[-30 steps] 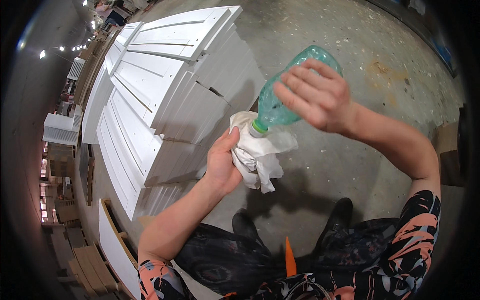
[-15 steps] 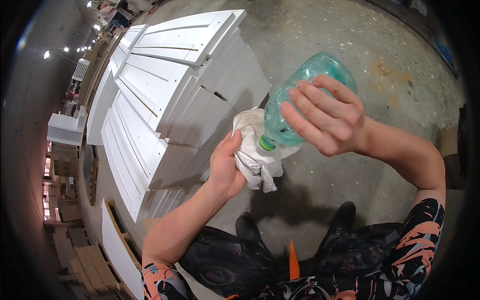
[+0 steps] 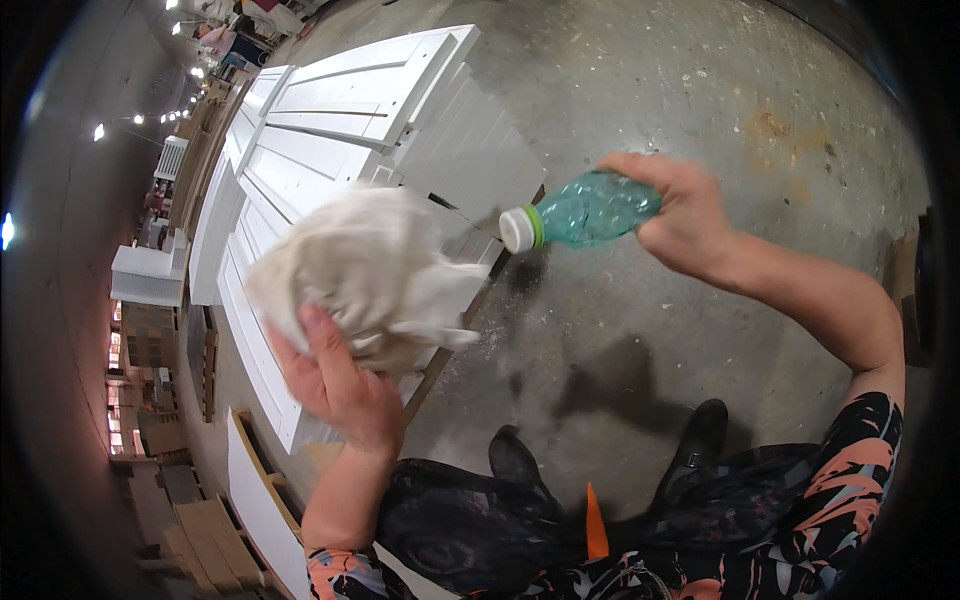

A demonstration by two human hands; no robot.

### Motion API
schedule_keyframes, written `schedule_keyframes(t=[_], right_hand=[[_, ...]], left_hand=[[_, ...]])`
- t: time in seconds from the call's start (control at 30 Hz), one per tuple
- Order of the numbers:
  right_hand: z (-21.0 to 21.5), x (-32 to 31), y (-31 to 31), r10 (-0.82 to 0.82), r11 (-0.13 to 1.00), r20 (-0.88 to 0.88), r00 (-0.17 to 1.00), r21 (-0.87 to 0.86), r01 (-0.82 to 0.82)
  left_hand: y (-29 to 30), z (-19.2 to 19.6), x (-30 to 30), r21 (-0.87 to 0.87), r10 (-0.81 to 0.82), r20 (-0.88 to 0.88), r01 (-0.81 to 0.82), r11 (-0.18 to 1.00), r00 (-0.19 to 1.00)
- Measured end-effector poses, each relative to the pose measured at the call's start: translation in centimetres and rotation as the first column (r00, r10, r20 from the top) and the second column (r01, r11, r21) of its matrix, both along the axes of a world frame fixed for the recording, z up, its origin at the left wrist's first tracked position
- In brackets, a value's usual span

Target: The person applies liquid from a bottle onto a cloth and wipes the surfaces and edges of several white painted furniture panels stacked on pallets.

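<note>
A bunched white cloth (image 3: 365, 265), slightly smeared by motion, is gripped in my left hand (image 3: 345, 385) in front of the stacked white panels (image 3: 310, 160). My right hand (image 3: 685, 215) wraps round the base end of a green see-through plastic bottle (image 3: 597, 208). The bottle lies nearly level in the air, its white cap (image 3: 518, 230) with a green ring pointing left toward the cloth. Cloth and bottle are apart. My fingers on the far side of the bottle are partly hidden.
The white panels form a tall stack close on my left. Beyond it stand brown boards (image 3: 210, 540) and a white sheet (image 3: 262, 500) on the floor. Grey concrete floor (image 3: 740, 120) stretches ahead and right. My dark shoes (image 3: 705, 430) stand below. People are far off at upper left.
My left hand has carried the cloth left and up over the panels, away from the bottle. The bottle has turned from tipped cap-down to nearly level, its cap off the cloth.
</note>
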State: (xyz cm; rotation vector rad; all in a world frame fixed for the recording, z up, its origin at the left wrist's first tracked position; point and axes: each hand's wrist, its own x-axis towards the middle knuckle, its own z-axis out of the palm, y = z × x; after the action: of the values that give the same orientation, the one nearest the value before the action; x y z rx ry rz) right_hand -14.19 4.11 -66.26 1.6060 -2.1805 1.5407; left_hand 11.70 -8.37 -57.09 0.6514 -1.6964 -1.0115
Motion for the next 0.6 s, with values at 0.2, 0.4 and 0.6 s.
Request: schedule_keyframes(t=[0.2,0.4,0.6], right_hand=[[0.4,-1.9,-0.5,-0.077,0.997,0.261,0.962,0.043,0.068],[0.0,-1.9,-0.4,-0.053,0.994,0.284,0.957,0.102,0.025],[-1.2,-2.8,-0.4,-0.076,0.997,0.272,0.959,0.053,0.064]], left_hand=[[-6.4,-5.3,-1.8,-0.866,0.631,0.486,0.431,0.254,0.605],[-7.4,-9.0,-1.5,-0.676,0.644,0.709,0.534,0.507,0.287],[-6.9,-6.0,0.8,-0.623,0.602,0.772,0.436,0.649,0.206]])
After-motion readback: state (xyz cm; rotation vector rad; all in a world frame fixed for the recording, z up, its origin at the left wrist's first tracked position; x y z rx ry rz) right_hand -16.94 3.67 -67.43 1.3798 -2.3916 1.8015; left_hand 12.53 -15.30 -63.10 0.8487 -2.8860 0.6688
